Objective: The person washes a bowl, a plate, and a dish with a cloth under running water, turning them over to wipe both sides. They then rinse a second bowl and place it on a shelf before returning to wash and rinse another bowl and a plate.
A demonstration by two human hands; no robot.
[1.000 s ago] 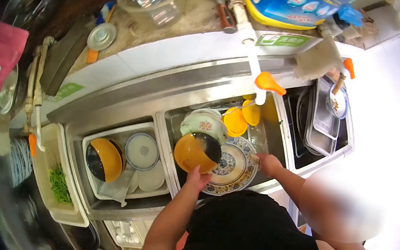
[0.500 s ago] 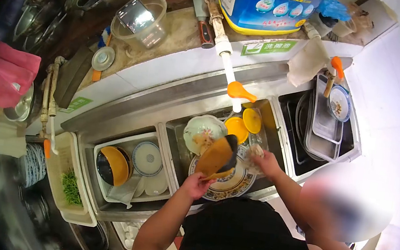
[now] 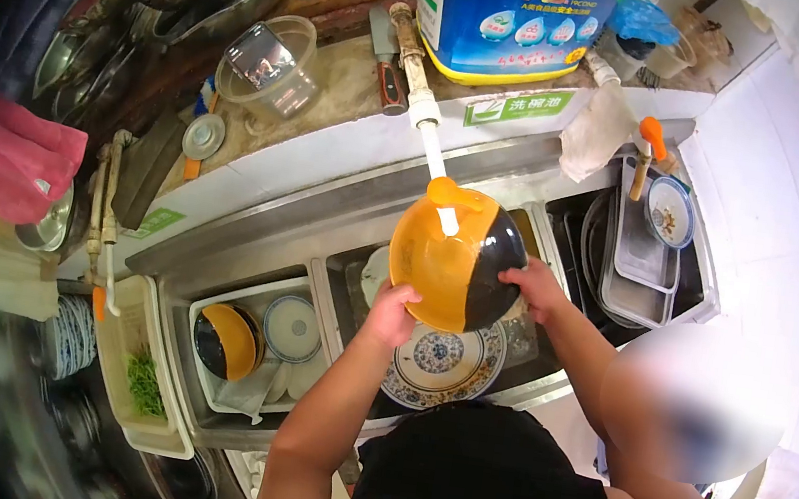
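Note:
My left hand (image 3: 391, 315) grips the lower rim of a large orange and black bowl (image 3: 450, 261). My right hand (image 3: 534, 285) presses on the bowl's black right side. I hold the bowl raised over the middle sink basin (image 3: 342, 262), tilted so its orange inside faces up under the white faucet spout (image 3: 437, 176). An orange faucet handle (image 3: 454, 195) shows just above the bowl's rim. Below the bowl, a blue patterned plate (image 3: 445, 362) lies in the basin.
The left basin holds a white tub (image 3: 211, 297) with an orange and black bowl (image 3: 224, 341) and a blue-rimmed dish (image 3: 293, 328). Metal trays (image 3: 642, 261) fill the right basin. A blue detergent jug (image 3: 511, 12), a knife (image 3: 385, 56) and a clear container (image 3: 267, 66) sit on the ledge.
I lifted the bowl from low in the basin up under the faucet and turned its inside upward. My right hand moved from the plate's edge onto the bowl.

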